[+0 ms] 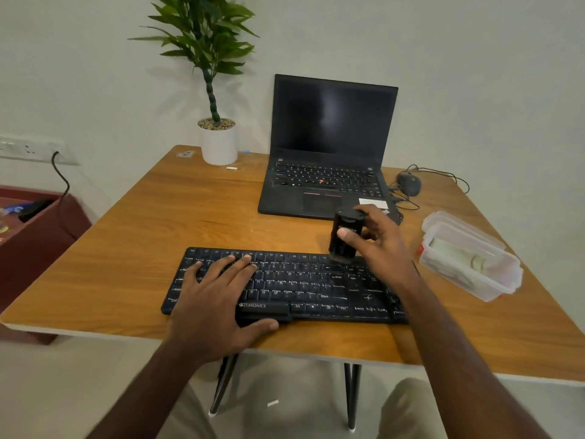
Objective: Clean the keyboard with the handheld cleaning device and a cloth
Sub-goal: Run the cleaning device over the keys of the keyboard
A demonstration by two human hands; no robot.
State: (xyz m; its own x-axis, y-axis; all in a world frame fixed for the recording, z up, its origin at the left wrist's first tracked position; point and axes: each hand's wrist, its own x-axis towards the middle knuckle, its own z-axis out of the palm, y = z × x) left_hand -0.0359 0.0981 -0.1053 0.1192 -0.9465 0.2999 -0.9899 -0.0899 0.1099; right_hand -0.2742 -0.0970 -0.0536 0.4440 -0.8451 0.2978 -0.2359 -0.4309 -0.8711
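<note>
A black keyboard (316, 285) lies along the near edge of the wooden table (142, 248). My left hand (218, 296) lies flat on the keyboard's left half, fingers straight and spread, thumb at the front edge. My right hand (376, 245) grips a black handheld cleaning device (345, 237), held upright. Its brush end touches the top key rows at the keyboard's upper right. No cloth shows outside the container.
An open black laptop (329, 147) stands behind the keyboard. A wired mouse (409, 183) and cables lie to its right. A clear plastic container (471, 255) sits at the right edge. A potted plant (218, 141) stands at the back left. A maroon bin (38, 236) is on the floor, left.
</note>
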